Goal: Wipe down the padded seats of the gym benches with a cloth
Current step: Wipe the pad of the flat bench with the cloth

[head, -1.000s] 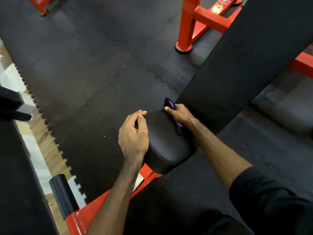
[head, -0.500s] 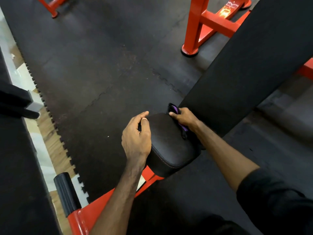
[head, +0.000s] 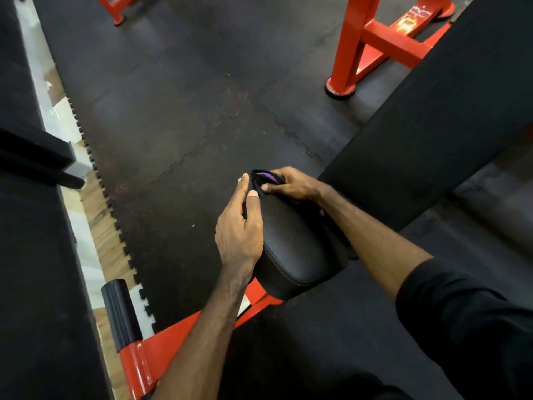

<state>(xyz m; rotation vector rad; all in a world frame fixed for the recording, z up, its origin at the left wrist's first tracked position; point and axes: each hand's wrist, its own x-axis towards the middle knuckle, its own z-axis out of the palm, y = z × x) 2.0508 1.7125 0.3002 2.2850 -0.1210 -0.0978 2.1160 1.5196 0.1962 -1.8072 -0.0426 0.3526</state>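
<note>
A small black padded seat (head: 291, 249) sits on a red frame in the middle of the view. The long black back pad (head: 432, 122) of the same bench slopes up to the right. My right hand (head: 294, 184) presses a dark cloth with a purple stripe (head: 266, 178) against the seat's far end. Most of the cloth is hidden under that hand. My left hand (head: 240, 226) rests on the seat's left edge, thumb on top and fingertips touching the cloth's near corner.
Black rubber floor mats (head: 178, 116) lie all around the bench. A red steel upright (head: 344, 53) with a round foot stands at the top right. A black foam roller (head: 119, 313) sticks out of the red frame at the lower left, next to another black pad (head: 31, 255).
My right hand has slid the cloth leftward across the seat's far end. My left hand has moved up along the left edge until its fingers meet the cloth.
</note>
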